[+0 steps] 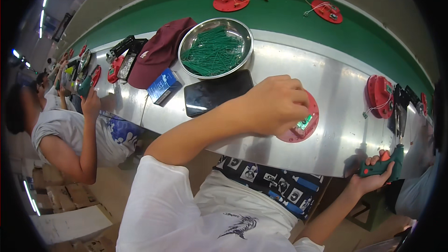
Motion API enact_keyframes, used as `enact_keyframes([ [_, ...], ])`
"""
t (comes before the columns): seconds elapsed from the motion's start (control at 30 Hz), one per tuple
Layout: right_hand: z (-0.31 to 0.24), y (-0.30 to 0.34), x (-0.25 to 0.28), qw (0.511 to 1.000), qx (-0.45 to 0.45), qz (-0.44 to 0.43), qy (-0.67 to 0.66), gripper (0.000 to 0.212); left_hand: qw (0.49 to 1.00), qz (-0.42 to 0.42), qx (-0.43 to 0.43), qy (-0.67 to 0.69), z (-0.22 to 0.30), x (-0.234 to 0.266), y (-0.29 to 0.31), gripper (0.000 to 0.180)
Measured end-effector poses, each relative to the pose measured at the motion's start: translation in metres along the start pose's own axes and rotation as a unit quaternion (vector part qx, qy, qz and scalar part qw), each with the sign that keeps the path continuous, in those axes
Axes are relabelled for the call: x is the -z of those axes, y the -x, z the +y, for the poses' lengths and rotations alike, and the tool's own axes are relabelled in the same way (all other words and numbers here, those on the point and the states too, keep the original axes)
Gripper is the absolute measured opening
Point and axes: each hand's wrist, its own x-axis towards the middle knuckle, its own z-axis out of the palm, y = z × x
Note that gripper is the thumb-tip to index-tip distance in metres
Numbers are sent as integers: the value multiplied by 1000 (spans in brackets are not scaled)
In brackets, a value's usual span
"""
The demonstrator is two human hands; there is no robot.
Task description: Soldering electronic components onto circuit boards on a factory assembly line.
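My left hand [277,105] is bent over a red disc [311,130] on the metal bench, its fingers curled and pressed together at a small bright green circuit board [304,122] on the disc. What the fingertips pinch, if anything, is hidden behind the hand. Out at the right, by the bench's near edge, my right hand [375,175] is closed around a green cordless screwdriver [396,163] with red parts. The tool's thin bit points up, apart from the disc.
A steel bowl [248,52] of green wires, a black phone [196,99], a blue box [164,87] and a maroon cap [156,51] lie beyond my left arm. Stacked red discs [380,95] sit at right. More discs rest on the green belt [284,7]. A co-worker [74,144] sits at left.
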Motion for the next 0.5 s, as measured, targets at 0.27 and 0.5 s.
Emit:
enact_keyframes([
  [0.27, -1, 5, -14, 998, 32, 48, 11, 40, 992, -84, 96, 12, -21, 5, 6, 7],
  [0.5, -2, 5, -8, 998, 22, 51, 10, 42, 978, -70, 162, 114, -21, 42, -2, 20],
])
